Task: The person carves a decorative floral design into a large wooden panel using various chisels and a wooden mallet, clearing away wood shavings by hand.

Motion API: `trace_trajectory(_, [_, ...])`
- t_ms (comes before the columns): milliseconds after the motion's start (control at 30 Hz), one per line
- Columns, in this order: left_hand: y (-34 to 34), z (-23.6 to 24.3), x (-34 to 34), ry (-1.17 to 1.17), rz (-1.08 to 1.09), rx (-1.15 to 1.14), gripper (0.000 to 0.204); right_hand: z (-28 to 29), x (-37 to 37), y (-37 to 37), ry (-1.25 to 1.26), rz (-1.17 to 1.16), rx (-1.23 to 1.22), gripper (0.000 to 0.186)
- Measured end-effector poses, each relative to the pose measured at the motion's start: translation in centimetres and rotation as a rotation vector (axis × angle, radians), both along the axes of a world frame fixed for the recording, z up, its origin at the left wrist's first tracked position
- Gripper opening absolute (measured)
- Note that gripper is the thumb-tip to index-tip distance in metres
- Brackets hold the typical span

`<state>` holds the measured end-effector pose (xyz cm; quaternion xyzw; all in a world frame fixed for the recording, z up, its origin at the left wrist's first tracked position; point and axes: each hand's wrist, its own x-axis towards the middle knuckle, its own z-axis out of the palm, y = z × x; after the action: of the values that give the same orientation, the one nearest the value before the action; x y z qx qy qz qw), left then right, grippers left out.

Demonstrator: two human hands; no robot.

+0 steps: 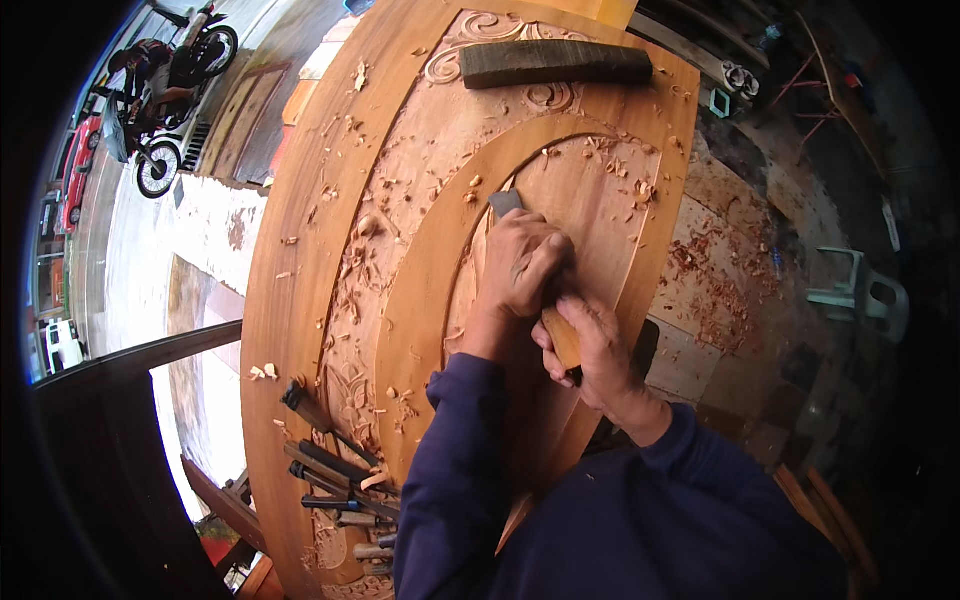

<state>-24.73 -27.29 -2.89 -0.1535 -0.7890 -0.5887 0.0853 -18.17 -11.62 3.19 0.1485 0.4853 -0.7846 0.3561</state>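
Note:
A wide-bladed chisel (506, 203) lies slantwise over a carved wooden panel (420, 300), its blade tip at the groove along the inside of a raised curved band. My left hand (522, 258) is closed round the chisel's shank just behind the blade. Behind it, my right hand (598, 350) grips the wooden handle (562, 338), with the handle's end showing below the fingers. Pale curled wood shavings (620, 180) are scattered over the recessed field and the border. The shank itself is hidden under my fingers.
A dark wooden bar (555, 63) rests across the panel's far end, over carved scrolls. Several carving tools (340, 480) lie at the panel's lower left. Shavings litter the floor (720, 280) at right, near a pale green plastic chair (860, 290). A motorcycle (165, 85) stands outside at far left.

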Motion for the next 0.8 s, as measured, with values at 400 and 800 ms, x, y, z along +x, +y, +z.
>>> trace_trajectory(400, [0.8, -0.1, -0.6, 0.012, 0.103, -0.014, 0.052, 0.5, -1.4, 0.7, -0.006, -0.021, -0.029, 0.027])
trace_trajectory(800, [3.6, 0.1, -2.3, -0.011, 0.238, 0.062, 0.049, 2.1, -6.1, 4.1, -0.064, 0.168, -0.009, 0.032])
